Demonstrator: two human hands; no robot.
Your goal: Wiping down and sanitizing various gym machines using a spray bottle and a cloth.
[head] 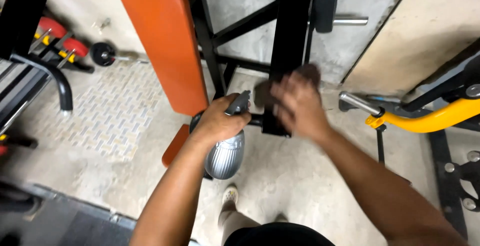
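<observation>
My left hand [217, 121] grips the neck and trigger of a silver-grey spray bottle [225, 156], whose body hangs below the fist. My right hand [297, 103], blurred by motion, presses a dark cloth [307, 72] against the black upright post [290, 41] of a gym bench frame. The two hands are close together, the bottle's nozzle just left of the post. An orange padded backrest [165, 36] of the bench slopes up to the left of my left hand, with its orange seat pad [175, 146] partly hidden behind my forearm.
A small black weight plate [103, 53] and red-and-yellow equipment [57, 41] lie at the far left on patterned floor tiles. A yellow-armed machine [440, 118] with a chrome peg [357, 102] stands at right. A black plate hangs on a chrome bar [350, 21]. My shoe [230, 196] rests on concrete.
</observation>
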